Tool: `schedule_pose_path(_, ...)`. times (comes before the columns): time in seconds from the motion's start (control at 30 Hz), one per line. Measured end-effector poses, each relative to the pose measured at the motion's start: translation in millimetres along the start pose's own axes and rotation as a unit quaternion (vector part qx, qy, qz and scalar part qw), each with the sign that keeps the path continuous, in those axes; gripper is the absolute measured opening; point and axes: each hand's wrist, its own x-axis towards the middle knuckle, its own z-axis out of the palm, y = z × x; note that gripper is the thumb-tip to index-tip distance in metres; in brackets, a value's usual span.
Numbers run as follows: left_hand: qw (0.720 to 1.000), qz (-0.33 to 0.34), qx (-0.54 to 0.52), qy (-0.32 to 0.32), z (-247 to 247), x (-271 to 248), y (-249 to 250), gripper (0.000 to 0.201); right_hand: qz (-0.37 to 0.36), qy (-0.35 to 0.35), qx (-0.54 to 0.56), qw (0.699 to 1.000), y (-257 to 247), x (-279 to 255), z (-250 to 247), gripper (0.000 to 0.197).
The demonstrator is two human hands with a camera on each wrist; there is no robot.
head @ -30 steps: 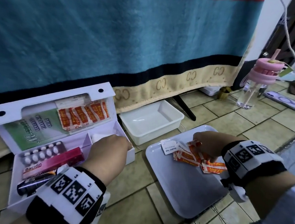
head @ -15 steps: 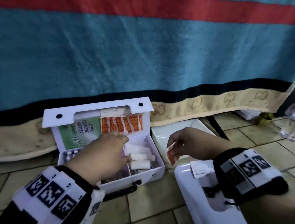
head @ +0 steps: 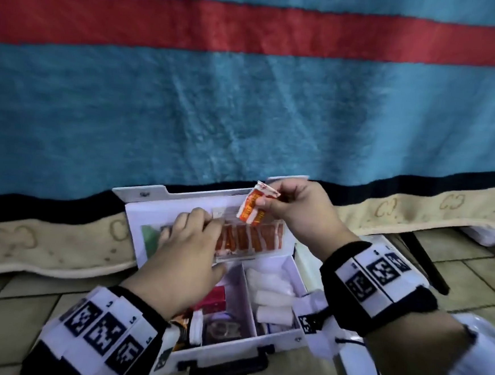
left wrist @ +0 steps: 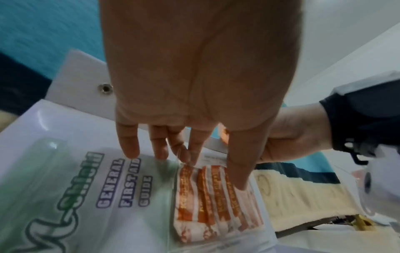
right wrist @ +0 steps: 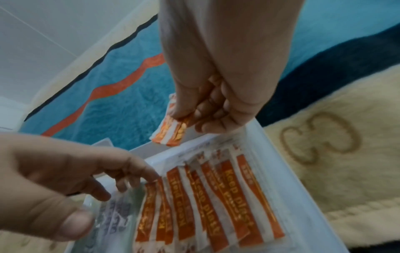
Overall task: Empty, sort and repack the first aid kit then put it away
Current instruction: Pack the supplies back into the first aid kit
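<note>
The white first aid kit [head: 228, 342] lies open on the tiled floor, its lid [head: 150, 200] upright against a blanket. A clear pocket in the lid holds a green first aid guide [left wrist: 108, 188] and a row of orange plaster strips [head: 251, 241] [right wrist: 205, 196]. My left hand [head: 188, 242] [left wrist: 194, 85] has straight fingers touching the pocket's top edge. Just above the lid, my right hand [head: 291, 211] [right wrist: 216, 85] pinches a few orange plaster strips [head: 252, 208] [right wrist: 171, 131]. White gauze rolls [head: 273, 299] fill the kit's right compartment.
A red box [head: 215, 300] and small items lie in the kit's left compartment, partly under my left wrist. A white tray [head: 353, 364] sits on the floor at the right, mostly behind my right arm. The blue and red striped blanket [head: 246, 113] hangs behind.
My right hand lifted plaster strips off the tray and carried them left and up to the lid. My left hand rose from the kit's compartment to the lid pocket.
</note>
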Motion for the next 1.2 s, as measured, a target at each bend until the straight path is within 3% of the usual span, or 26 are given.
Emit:
schedule_pose_path(0.13,1.000,-0.011,-0.022,0.006,1,1,2,0.051,-0.021,0.008,-0.087,0.996,11,6,12,0.020)
schedule_pose_path(0.2,0.999,-0.012,-0.032,0.010,2,0,0,0.050,-0.047,-0.007,-0.184,0.982,13,3,18,0.012)
schedule_pose_path(0.37,0.999,-0.008,-0.030,0.011,2,-3,-5,0.051,-0.078,-0.073,-0.347,0.932,4,-1,27,0.015)
schedule_pose_path(0.5,0.998,-0.020,-0.062,0.023,1,-4,-8,0.051,-0.080,-0.157,-0.468,0.866,-4,0,33,0.033)
schedule_pose_path(0.67,0.997,-0.028,-0.069,0.026,-1,-3,-8,0.049,-0.109,-0.164,-0.504,0.841,-8,-2,37,0.033)
schedule_pose_path(0.8,0.996,-0.065,-0.037,0.042,-3,-7,-2,0.042,-0.095,-0.171,-0.566,0.801,-18,-6,39,0.036)
schedule_pose_path(0.97,0.996,-0.080,-0.033,0.035,-5,-9,-1,0.042,-0.056,-0.204,-0.560,0.801,-16,-2,45,0.038)
schedule_pose_path(1.2,0.996,-0.076,-0.028,0.046,-6,-10,0,0.055,-0.139,-0.136,-0.562,0.804,-21,-2,37,0.028)
